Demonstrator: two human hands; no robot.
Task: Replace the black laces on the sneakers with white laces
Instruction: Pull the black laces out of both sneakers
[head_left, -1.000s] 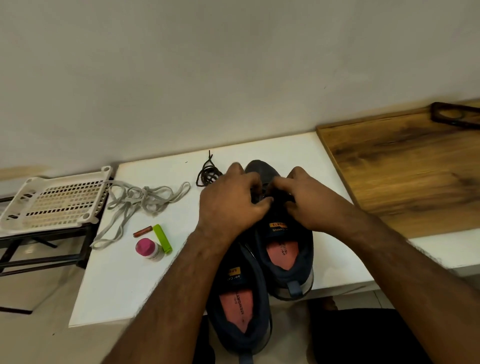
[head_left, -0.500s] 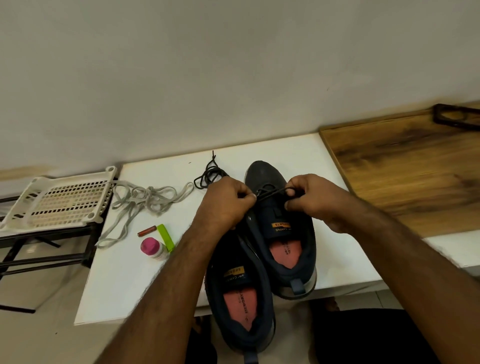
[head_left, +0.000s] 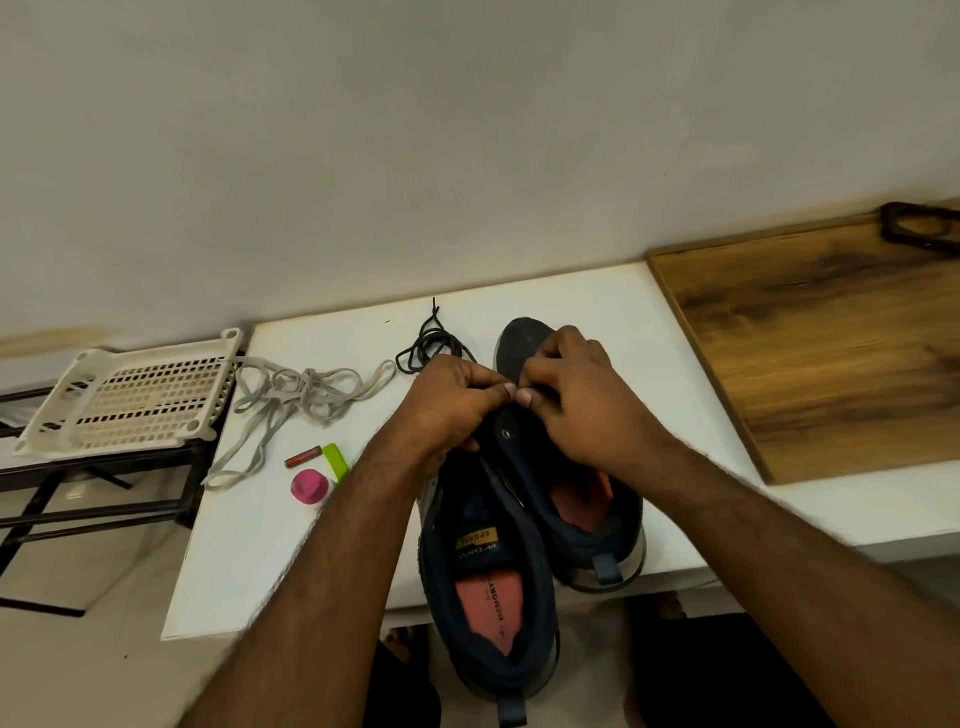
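Two dark navy sneakers with red insoles lie side by side on the white table (head_left: 597, 301). The left sneaker (head_left: 488, 587) overhangs the front edge and shows no lace. My left hand (head_left: 457, 400) and my right hand (head_left: 571, 395) meet over the tongue of the right sneaker (head_left: 582, 499), fingers curled and thumbs pinching together at its black lace, which is mostly hidden. A removed black lace (head_left: 428, 345) lies coiled behind my left hand. The white laces (head_left: 291, 400) lie tangled at the table's left.
A pink-capped bottle (head_left: 310, 486), a green stick (head_left: 335, 460) and a small red tube (head_left: 301, 456) lie left of the shoes. A white perforated tray (head_left: 130, 400) sits on a black rack at far left. A wooden board (head_left: 821, 343) lies to the right.
My hands spread apart pulling the black lace sideways, then came back together over the right sneaker's tongue. The sneakers stayed where they were.
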